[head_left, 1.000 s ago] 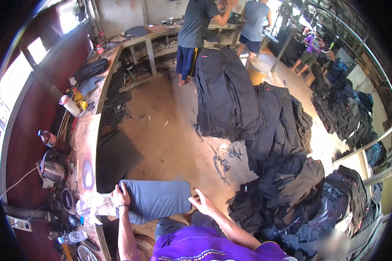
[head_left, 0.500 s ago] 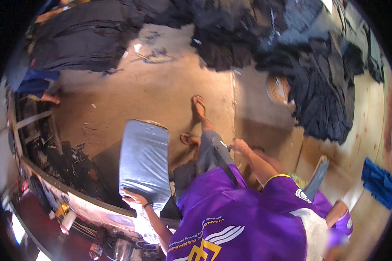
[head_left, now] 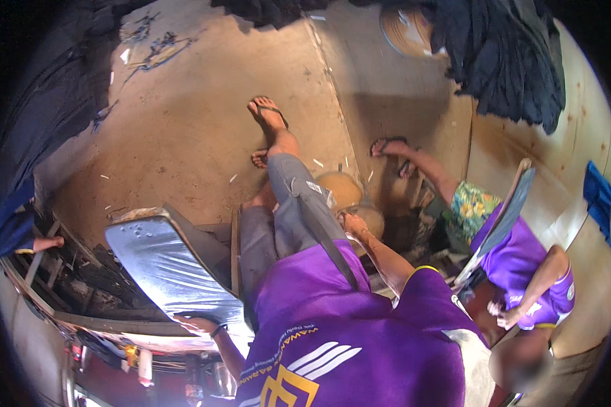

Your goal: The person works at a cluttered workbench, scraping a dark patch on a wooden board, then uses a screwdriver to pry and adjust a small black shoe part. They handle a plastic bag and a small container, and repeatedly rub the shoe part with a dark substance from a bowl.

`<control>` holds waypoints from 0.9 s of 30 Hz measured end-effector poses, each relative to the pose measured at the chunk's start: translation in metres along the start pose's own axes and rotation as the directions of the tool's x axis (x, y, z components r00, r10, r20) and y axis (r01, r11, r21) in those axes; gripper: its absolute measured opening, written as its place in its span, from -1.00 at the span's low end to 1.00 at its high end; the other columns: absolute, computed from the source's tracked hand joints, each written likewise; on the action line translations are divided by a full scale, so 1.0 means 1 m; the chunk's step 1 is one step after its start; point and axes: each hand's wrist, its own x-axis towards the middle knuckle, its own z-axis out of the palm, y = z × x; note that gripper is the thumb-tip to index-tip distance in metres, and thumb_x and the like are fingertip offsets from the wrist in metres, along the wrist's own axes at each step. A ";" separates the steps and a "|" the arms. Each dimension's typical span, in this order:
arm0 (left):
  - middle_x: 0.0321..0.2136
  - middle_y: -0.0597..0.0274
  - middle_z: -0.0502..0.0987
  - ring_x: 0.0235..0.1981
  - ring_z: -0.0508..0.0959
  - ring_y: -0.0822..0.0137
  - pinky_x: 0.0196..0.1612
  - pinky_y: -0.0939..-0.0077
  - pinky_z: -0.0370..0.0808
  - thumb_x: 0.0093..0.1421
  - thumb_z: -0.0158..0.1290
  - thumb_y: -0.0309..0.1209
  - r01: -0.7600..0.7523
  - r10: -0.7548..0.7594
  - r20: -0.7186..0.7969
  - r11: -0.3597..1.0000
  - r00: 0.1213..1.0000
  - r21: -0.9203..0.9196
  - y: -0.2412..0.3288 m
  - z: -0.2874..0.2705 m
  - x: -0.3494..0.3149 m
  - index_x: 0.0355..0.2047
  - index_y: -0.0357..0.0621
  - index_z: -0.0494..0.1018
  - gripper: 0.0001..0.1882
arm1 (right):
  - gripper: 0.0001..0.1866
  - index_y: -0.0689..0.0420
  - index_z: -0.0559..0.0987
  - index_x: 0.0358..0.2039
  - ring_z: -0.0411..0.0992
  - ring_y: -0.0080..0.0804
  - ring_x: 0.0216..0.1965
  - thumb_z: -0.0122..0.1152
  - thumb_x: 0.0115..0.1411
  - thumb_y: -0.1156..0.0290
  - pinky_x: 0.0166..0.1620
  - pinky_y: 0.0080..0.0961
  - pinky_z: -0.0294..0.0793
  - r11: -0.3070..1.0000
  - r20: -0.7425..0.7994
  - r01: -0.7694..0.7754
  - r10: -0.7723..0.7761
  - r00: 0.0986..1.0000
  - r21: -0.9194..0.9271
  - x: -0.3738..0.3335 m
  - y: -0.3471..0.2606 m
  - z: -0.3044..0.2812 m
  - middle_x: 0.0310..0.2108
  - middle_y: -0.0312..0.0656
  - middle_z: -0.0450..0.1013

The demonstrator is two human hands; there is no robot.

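Observation:
My left hand (head_left: 198, 326) lies on the near edge of a long padded board (head_left: 176, 271) covered in shiny grey material. Its fingers are stretched out along that edge, and a dark band circles the wrist. The board reaches away to the left, its narrow wooden side showing. My right hand (head_left: 352, 224) is closed beside my right thigh, by the grey shorts (head_left: 293, 197) and a dark strap (head_left: 329, 244). What lies inside those fingers, if anything, is hidden.
At my right sits a co-worker in a purple shirt (head_left: 523, 264), beside another grey padded board (head_left: 512, 210). Dark cloth (head_left: 509, 61) is heaped at the far right. A round container (head_left: 407, 30) stands near it. Wooden framing (head_left: 34, 268) with dark scraps runs along the left.
The view has shifted, bringing more of the co-worker into sight. The grey board now appears farther left and more slanted, my left hand still on it. My right hand remains closed near my thigh.

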 end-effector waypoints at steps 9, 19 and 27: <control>0.38 -0.27 0.19 0.36 0.27 -0.13 0.46 0.01 0.15 0.52 -0.49 0.10 0.175 -0.180 -0.001 0.956 0.984 -0.234 0.033 -0.016 -0.009 0.44 -0.30 0.10 -0.23 | -0.44 0.02 0.39 0.32 0.17 0.04 0.42 0.14 0.31 0.29 0.36 0.10 0.28 0.981 -0.103 -0.012 -0.009 0.995 -0.194 0.047 0.031 0.089 0.39 0.03 0.24; 0.40 -0.23 0.17 0.40 0.22 -0.12 0.48 0.04 0.11 0.53 -0.44 0.04 0.142 -0.168 -0.096 0.963 0.981 -0.231 -0.003 -0.019 -0.042 0.45 -0.28 0.07 -0.27 | -0.55 -0.16 0.47 0.26 0.29 -0.07 0.33 0.01 0.38 0.20 0.26 0.14 0.33 0.795 -0.006 0.145 -0.183 0.983 -0.588 0.149 0.060 0.097 0.31 -0.15 0.32; 0.40 -0.22 0.17 0.40 0.22 -0.11 0.48 0.03 0.12 0.53 -0.41 0.02 0.155 -0.185 -0.107 0.958 0.977 -0.242 -0.012 -0.012 -0.047 0.45 -0.26 0.09 -0.30 | -0.54 -0.11 0.51 0.23 0.30 -0.02 0.32 0.01 0.40 0.06 0.19 0.03 0.44 0.692 0.165 0.279 -0.228 0.960 -0.666 0.190 0.092 0.101 0.32 -0.16 0.32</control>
